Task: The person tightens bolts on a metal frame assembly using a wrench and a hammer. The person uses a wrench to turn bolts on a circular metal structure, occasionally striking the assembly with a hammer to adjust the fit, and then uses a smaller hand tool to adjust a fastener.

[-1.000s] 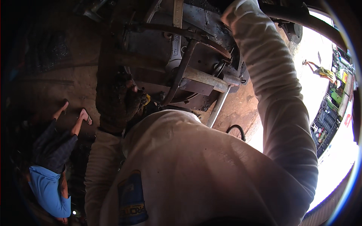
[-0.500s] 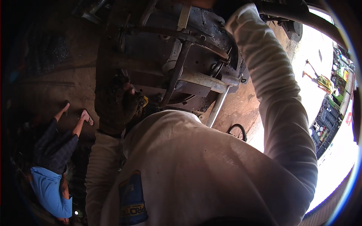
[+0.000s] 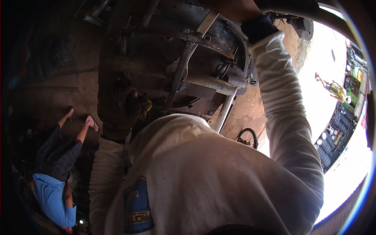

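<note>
While left hand (image 3: pixel 117 107) perhaps grips chassis (image 3: pixel 188 51)

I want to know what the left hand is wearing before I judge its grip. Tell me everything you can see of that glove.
The glove on the left hand is dark, grimy and rough-looking, like soiled fabric or leather. It covers the hand up to a dark cuff, where a pale sleeve begins. It is raised against the rusty metal underside overhead, beside a slanted bar. A small yellow patch shows at its right edge; whether that belongs to the glove or is something held cannot be told.
</note>
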Action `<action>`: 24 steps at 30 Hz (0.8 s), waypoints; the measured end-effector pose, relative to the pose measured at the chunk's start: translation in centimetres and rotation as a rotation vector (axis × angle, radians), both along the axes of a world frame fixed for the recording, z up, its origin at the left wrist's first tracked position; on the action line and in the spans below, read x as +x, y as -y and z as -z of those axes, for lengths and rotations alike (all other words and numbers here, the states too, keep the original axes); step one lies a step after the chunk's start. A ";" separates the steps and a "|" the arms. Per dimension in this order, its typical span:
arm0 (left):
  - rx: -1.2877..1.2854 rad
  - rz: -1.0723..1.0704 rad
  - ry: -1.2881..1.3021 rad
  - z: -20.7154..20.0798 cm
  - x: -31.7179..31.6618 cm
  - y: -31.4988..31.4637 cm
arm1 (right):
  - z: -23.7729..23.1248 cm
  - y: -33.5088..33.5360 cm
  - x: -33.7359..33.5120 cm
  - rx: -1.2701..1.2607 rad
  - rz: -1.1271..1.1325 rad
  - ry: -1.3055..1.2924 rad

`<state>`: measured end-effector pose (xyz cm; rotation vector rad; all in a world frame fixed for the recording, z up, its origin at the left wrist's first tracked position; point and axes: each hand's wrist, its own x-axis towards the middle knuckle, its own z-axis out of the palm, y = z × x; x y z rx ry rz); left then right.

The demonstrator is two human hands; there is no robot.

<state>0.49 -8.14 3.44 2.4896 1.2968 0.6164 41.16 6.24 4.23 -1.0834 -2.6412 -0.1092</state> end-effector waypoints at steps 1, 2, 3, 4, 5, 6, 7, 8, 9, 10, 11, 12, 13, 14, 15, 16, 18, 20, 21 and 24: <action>-0.047 -0.007 0.016 -0.2 -0.1 0.2 | 0.9 0.4 0.3 -0.089 0.070 -0.120; -0.095 -0.003 0.044 -0.4 -0.1 0.1 | 0.5 1.1 0.3 -0.087 0.068 -0.116; -0.094 -0.007 0.046 -0.4 -0.1 0.2 | -0.3 2.1 -0.1 -0.073 0.119 -0.051; -0.107 -0.005 0.065 -0.5 -0.1 0.1 | -0.7 2.9 -0.3 -0.057 0.171 0.012; -0.119 -0.003 0.083 -0.6 -0.1 0.1 | -0.7 3.2 -0.1 -0.055 0.168 0.011; -0.117 -0.001 0.084 -0.9 0.1 0.0 | -0.7 3.5 0.3 -0.032 0.146 0.002; -0.106 -0.006 0.067 -1.3 0.5 -0.1 | -0.7 3.8 0.7 -0.009 0.124 -0.007; -0.095 -0.012 0.049 -1.5 0.7 -0.2 | -0.7 4.1 1.2 -0.007 0.126 -0.006; -0.096 -0.008 0.049 -1.6 0.8 -0.3 | -0.6 4.4 1.7 0.025 0.138 0.053; -0.116 -0.009 0.062 -1.6 0.9 -0.3 | -0.5 4.5 2.0 0.056 0.149 0.113; -0.136 -0.010 0.075 -1.6 0.9 -0.4 | -0.4 4.5 2.0 0.055 0.153 0.113; -0.136 -0.007 0.075 -1.5 0.9 -0.3 | -0.4 4.4 2.0 0.069 0.174 0.218; -0.104 -0.017 0.074 -1.3 0.9 -0.2 | -0.3 4.2 2.0 0.083 0.195 0.322; -0.071 -0.026 0.073 -1.1 0.9 -0.2 | -0.4 4.0 2.0 0.083 0.198 0.323; -0.071 -0.025 0.072 -1.0 0.8 -0.1 | -0.4 3.6 2.0 0.037 0.199 0.265; -0.066 -0.016 0.064 -0.8 0.7 -0.1 | -0.4 3.5 2.0 -0.008 0.199 0.208; -0.060 -0.009 0.056 -0.9 0.6 -0.1 | -0.9 3.8 1.8 0.021 0.192 0.233; -0.067 -0.006 0.058 -1.3 0.7 -0.2 | -0.9 3.8 2.0 0.053 0.182 0.259; -0.067 -0.008 0.059 -1.3 0.7 -0.2 | -0.4 3.9 2.5 0.014 0.207 0.240; -0.165 0.012 0.130 -1.7 0.8 -0.4 | 0.5 3.7 3.2 -0.046 0.239 0.209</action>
